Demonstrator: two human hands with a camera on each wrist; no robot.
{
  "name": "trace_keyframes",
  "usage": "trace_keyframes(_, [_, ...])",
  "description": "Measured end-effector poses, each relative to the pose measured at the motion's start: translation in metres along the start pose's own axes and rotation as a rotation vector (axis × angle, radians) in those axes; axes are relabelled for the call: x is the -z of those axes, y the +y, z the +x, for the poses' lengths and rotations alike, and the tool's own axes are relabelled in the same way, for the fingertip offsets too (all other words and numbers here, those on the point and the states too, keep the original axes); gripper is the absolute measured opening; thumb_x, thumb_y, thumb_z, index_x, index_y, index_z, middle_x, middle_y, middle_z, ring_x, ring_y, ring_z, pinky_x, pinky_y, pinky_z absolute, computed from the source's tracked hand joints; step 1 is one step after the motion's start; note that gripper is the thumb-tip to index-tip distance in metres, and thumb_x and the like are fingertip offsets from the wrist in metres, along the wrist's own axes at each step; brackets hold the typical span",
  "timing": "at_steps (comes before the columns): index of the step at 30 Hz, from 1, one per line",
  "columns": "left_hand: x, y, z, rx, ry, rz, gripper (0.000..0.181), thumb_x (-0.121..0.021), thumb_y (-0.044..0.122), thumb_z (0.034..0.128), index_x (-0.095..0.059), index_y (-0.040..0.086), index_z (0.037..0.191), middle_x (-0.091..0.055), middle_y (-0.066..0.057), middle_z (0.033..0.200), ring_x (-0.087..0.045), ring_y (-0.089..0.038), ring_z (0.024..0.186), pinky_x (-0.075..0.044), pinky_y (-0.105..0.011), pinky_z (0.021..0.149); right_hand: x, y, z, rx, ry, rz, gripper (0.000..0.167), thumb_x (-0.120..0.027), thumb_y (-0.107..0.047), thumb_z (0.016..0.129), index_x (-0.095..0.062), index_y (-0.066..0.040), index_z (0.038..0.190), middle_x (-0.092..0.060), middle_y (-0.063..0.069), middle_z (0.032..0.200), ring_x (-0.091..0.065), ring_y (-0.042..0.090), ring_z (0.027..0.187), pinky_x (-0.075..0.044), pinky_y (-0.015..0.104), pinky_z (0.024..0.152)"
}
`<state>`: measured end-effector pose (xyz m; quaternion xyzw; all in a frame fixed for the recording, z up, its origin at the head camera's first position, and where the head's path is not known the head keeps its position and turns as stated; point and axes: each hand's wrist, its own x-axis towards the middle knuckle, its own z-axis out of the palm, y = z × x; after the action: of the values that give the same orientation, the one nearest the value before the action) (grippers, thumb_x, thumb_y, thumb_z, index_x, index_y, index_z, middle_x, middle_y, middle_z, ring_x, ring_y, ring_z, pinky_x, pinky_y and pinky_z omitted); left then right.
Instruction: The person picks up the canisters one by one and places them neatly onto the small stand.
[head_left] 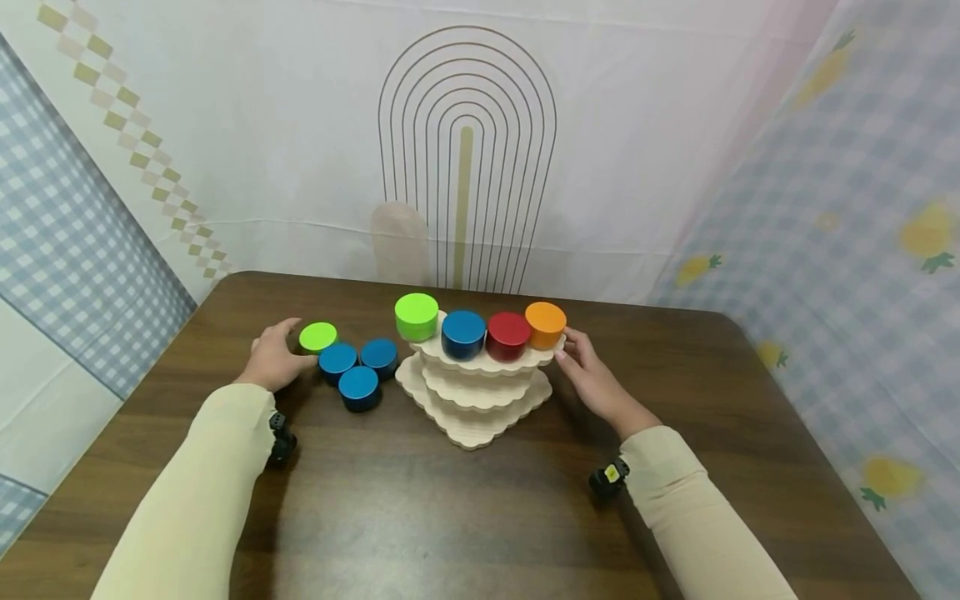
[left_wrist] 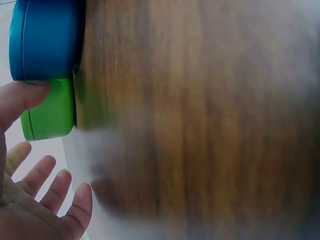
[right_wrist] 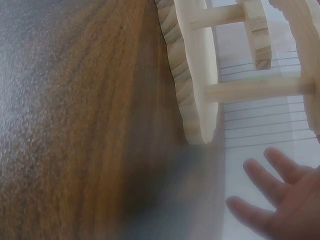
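Note:
The left hand [head_left: 273, 357] is at the left group of round tins, thumb and fingers spread around a lime green tin [head_left: 318, 337]. Its thumb overlaps the green tin in the left wrist view, near a blue tin [left_wrist: 50, 40]; firm contact is unclear. At the right corner of a tiered wooden stand [head_left: 472, 392], the right hand [head_left: 592, 379] holds the top tier's edge between thumb and forefinger, beside an orange tin [head_left: 545, 325]. Three of its other fingers [right_wrist: 270, 182] extend loosely in the right wrist view; its thumb is out of that view.
On the top tier also stand a green tin [head_left: 416, 317], a blue tin [head_left: 462, 335] and a red tin [head_left: 508, 337]. Two more blue tins [head_left: 359, 388] [head_left: 379, 357] sit left of the stand. A curtain [head_left: 300, 167] hangs behind the brown table [head_left: 420, 517].

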<state>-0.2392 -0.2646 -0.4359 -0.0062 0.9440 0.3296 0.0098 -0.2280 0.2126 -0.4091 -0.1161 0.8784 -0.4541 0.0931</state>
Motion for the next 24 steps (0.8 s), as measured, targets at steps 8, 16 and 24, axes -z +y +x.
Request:
trace_keyframes(8, [-0.0021,0.0028,0.0045,0.004,-0.008,0.001,0.075,-0.065,0.011,0.0862,-0.024,-0.013,0.145,-0.028,-0.039,0.143,-0.025,-0.053,0.131,-0.018,-0.062,0.104,0.0004,-0.0021,0.0012,-0.006,-0.012,-0.009,0.062,-0.035,-0.038,0.105,-0.008,-0.011,0.154,-0.026,0.025,0.15,-0.027,0.043,0.138,-0.022,0.063,0.108])
trace_keyframes(16, [-0.005,0.0015,0.0058,0.029,-0.011,0.0,0.074,-0.064,0.012,0.0858,-0.026,-0.013,0.143,-0.031,-0.038,0.139,-0.028,-0.053,0.124,-0.022,-0.06,0.098,0.001,-0.0025,-0.0019,-0.007,-0.003,0.01,0.062,-0.036,-0.041,0.104,-0.011,-0.014,0.154,-0.028,0.023,0.15,-0.027,0.041,0.139,-0.02,0.063,0.11])
trace_keyframes(24, [-0.0087,0.0012,0.0071,0.043,-0.03,-0.009,0.07,-0.063,0.014,0.087,-0.029,-0.011,0.143,-0.034,-0.037,0.138,-0.028,-0.05,0.12,-0.023,-0.058,0.094,0.0007,-0.0013,-0.0016,-0.001,-0.003,0.013,0.062,-0.036,-0.041,0.104,-0.011,-0.013,0.153,-0.027,0.024,0.15,-0.027,0.041,0.139,-0.021,0.062,0.11])
